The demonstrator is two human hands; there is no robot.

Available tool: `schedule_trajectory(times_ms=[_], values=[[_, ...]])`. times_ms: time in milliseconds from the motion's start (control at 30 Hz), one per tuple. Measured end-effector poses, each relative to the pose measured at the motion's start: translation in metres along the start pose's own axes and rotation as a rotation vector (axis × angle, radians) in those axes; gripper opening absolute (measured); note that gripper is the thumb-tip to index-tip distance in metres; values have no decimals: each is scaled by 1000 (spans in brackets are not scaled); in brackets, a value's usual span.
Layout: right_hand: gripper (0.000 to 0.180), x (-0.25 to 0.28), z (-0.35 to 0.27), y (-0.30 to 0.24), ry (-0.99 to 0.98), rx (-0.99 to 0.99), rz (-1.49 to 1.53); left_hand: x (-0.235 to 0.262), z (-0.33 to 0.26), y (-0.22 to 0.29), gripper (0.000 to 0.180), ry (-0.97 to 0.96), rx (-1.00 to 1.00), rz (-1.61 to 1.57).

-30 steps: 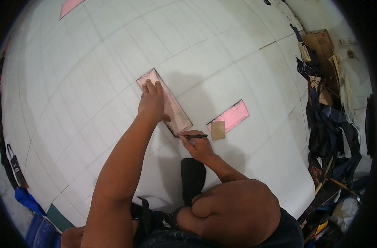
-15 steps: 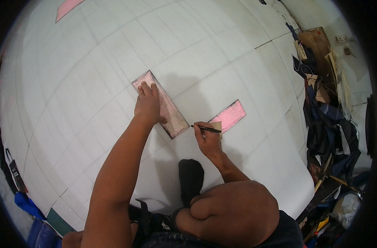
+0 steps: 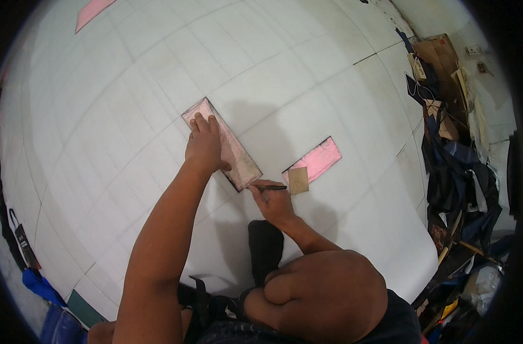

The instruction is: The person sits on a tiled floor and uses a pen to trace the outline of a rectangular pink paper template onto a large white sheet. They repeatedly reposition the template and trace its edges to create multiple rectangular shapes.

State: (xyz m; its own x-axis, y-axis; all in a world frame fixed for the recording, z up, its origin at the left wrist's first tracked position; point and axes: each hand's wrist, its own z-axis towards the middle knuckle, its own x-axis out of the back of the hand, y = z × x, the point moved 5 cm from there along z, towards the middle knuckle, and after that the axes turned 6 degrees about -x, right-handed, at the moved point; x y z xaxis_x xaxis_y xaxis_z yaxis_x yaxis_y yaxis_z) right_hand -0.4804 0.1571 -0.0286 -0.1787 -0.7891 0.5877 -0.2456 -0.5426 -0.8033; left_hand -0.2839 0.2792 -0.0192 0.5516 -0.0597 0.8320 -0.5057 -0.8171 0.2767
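A long pink rectangular template [image 3: 238, 157] with dark edges lies on a big white sheet [image 3: 130, 114] spread on the floor. My left hand [image 3: 204, 146] presses flat on the template's upper half. My right hand [image 3: 273, 200] grips a dark pen [image 3: 272, 187], its tip at the template's lower right corner. A second pink strip [image 3: 319, 157] lies just to the right, with a small tan card [image 3: 298, 179] on its near end.
Faint ruled lines cross the white sheet. Another pink piece [image 3: 92, 11] lies at the far left top. Dark fabric, cardboard and clutter [image 3: 456, 172] pile up along the right edge. Blue and black items [image 3: 38, 275] sit at the lower left. My bent knee [image 3: 330, 292] fills the foreground.
My right hand with the pen swung out toward the tan card, then came back to the template's lower corner. My left hand stayed pressed on the template.
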Motion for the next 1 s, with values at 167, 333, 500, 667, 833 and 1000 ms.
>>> schedule_trajectory(times_ms=[167,333,500,667,833,1000], values=[[21,21,9,12,98,-102,7,2,-1,1,144,-26,18,6],[18,22,6,8,157,-63,-35,1,-1,1,143,-32,26,13],[21,3,-8,-17,7,186,-284,2,0,0,141,-7,34,-11],[25,-21,-17,-33,-91,265,-162,5,0,6,143,-71,40,-33],[20,2,48,-16,-40,6,210,0,-2,-2,143,-21,29,-23],[24,12,149,-31,66,211,107,4,-2,2,143,-24,22,4]])
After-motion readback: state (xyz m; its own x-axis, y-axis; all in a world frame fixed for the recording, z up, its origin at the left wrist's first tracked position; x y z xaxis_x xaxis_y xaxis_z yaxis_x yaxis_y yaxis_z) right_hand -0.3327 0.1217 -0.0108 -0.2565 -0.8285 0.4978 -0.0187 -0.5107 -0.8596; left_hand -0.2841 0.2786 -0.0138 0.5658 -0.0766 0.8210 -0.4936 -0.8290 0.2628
